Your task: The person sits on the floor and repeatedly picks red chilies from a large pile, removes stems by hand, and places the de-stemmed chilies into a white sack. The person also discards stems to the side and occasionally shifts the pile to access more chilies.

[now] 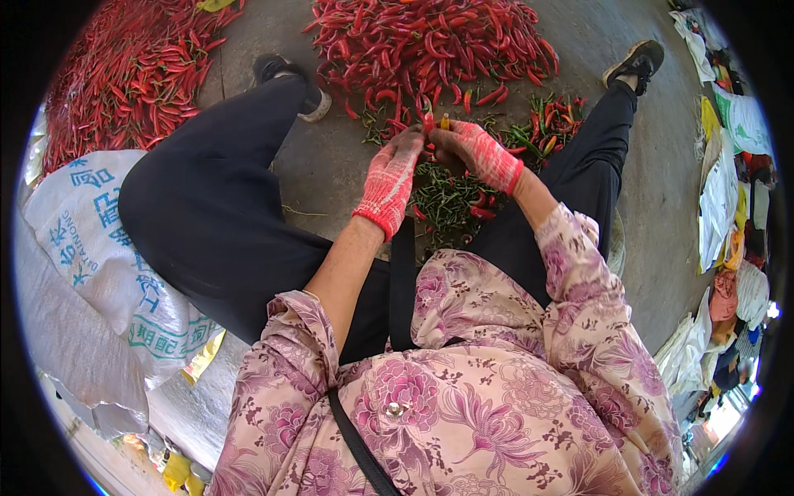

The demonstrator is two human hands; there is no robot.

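My left hand [396, 170], in a red and white knit glove, has its fingertips closed on a red chili pepper [428, 119] that points away from me. Close beside it, my right hand [476, 152] in a matching glove has bent fingers near the same pepper. A small yellow-orange thing [445, 121] shows at the right fingertips; whether it is gripped cannot be made out. Under the hands lies a heap of green stems [453, 201] with a few red peppers in it. Ahead spreads a large pile of red chili peppers [428, 43] on the concrete floor [335, 167].
Another big pile of red chilies [142, 68] lies at the far left. Mixed green and red peppers [546, 130] sit by my right leg. A white woven sack [93, 229] with blue writing rests against my left leg. Bags and cloths [722, 186] line the right side.
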